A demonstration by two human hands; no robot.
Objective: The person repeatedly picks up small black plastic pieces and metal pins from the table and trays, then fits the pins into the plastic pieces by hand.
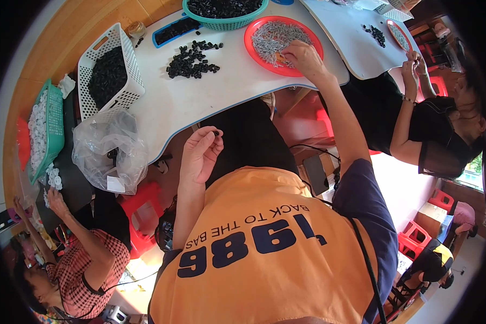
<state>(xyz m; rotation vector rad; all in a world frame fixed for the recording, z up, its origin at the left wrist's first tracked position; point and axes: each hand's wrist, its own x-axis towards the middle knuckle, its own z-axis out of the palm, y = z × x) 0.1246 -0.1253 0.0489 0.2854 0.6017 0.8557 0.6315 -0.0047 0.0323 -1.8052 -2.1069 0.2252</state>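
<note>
A small black piece, axis unclear, is pinched by the raised left hand. The right hand is bent over a round red tray, fingers bunched, hold unclear.

left hand | palm up, fingers pinched | right arm | extended forward | right hand | fingers bent

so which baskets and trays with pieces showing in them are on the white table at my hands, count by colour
White basket: 1
Teal basket: 1
Blue tray: 1
Red tray: 1
Total: 4
</note>
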